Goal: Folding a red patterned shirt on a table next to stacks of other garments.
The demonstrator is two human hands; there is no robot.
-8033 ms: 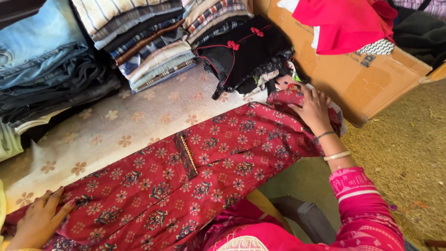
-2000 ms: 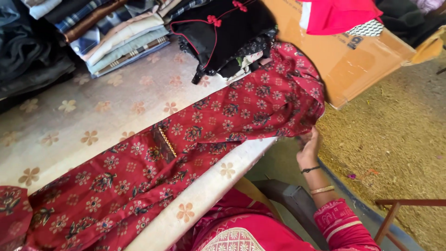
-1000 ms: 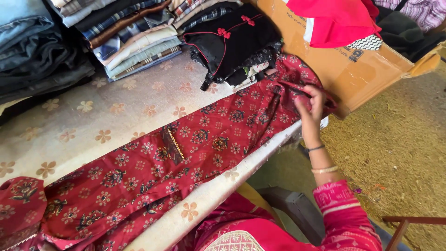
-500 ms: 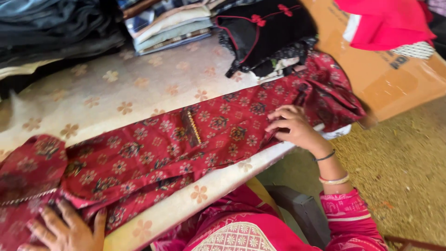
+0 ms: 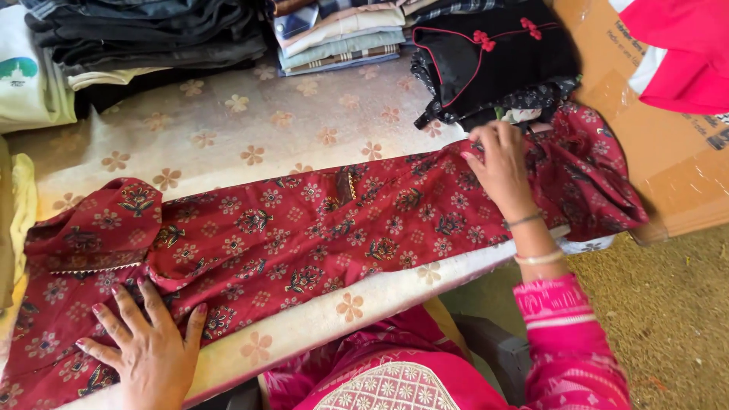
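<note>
A long red garment with a flower print (image 5: 319,228) lies folded lengthwise across a cream flowered table cover (image 5: 228,129). My left hand (image 5: 148,345) rests flat with fingers spread on the garment's near left end. My right hand (image 5: 501,167) lies palm down on the garment's right part, fingers toward its far edge, beside a black garment with red trim (image 5: 493,57). The red garment's right end hangs over the table edge.
Stacks of folded clothes: dark trousers (image 5: 144,34) at the far left, striped shirts (image 5: 338,34) in the middle. A brown cardboard box (image 5: 668,167) holding a pink cloth (image 5: 683,53) stands at the right. Yellow cloth (image 5: 15,205) lies at the left edge.
Over the frames the spread garment was folded into a narrow strip. In the last half second my right hand slid right along it toward the black garment; my left hand stays pressed on the left end.
</note>
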